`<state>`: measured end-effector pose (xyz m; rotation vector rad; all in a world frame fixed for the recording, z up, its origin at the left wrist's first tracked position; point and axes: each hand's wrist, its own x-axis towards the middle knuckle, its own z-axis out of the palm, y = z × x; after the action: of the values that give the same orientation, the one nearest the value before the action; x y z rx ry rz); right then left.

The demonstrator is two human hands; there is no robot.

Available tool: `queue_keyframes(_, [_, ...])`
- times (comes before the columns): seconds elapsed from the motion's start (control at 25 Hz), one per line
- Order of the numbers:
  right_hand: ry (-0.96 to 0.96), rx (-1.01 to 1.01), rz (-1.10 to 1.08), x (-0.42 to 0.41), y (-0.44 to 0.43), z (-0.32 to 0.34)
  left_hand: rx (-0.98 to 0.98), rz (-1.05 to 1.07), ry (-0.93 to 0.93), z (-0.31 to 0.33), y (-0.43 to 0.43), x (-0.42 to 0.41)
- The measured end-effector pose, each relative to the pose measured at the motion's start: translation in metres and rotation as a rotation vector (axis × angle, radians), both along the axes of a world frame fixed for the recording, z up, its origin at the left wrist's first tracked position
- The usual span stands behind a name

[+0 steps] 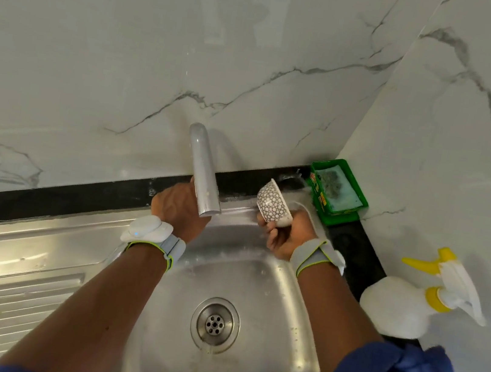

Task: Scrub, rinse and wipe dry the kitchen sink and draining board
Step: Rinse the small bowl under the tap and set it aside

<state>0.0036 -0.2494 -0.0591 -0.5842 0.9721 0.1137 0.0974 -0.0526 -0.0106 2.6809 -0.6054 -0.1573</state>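
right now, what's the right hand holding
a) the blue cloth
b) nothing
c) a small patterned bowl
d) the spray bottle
C: the right hand grips a small patterned bowl over the back of the sink, beside the tap spout, while the spray bottle sits untouched on the counter to the right.

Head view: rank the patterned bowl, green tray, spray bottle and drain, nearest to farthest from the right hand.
1. Patterned bowl, held in the right hand.
2. Green tray, back corner just beyond.
3. Spray bottle on the right counter and drain in the basin: too close to call.
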Motion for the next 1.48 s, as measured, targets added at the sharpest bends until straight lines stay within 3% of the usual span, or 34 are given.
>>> queue_keyframes(0.16, [-0.139, 0.221, -0.198, -0.038, 0.022, -0.015, -0.008, 0.025, 0.023, -0.002, 0.000, 0.001])
queue_keyframes(0.28, [-0.144, 0.215, -0.197, -0.061, 0.046, -0.014, 0.005, 0.010, 0.005, 0.002, 0.001, 0.000])
queue_keyframes(0.44, [-0.022, -0.009, -0.032, -0.072, 0.088, 0.000, 0.031, -0.027, 0.005, 0.010, 0.002, 0.000])
queue_keyframes(0.72, [0.103, -0.484, 0.011, -0.059, 0.134, 0.033, -0.050, -0.016, 0.048, 0.013, 0.001, 0.002])
queue_keyframes(0.8, [0.123, -0.555, 0.004, -0.056, 0.138, 0.034, -0.086, 0.077, 0.124, 0.000, 0.002, 0.007])
queue_keyframes(0.96, [0.145, -0.684, 0.025, -0.052, 0.144, 0.033, -0.410, 0.240, 0.547, -0.023, 0.020, 0.020])
queue_keyframes(1.12, [0.165, -0.737, 0.060, -0.050, 0.150, 0.031, -0.577, 0.366, 0.792, -0.023, 0.019, 0.019])
queue_keyframes(1.32, [0.183, -0.741, 0.079, -0.051, 0.152, 0.024, -0.574, 0.406, 0.949, -0.024, 0.022, 0.020])
queue_keyframes(1.48, [0.179, -0.745, 0.092, -0.050, 0.151, 0.018, -0.589, 0.419, 0.939, -0.027, 0.020, 0.017])
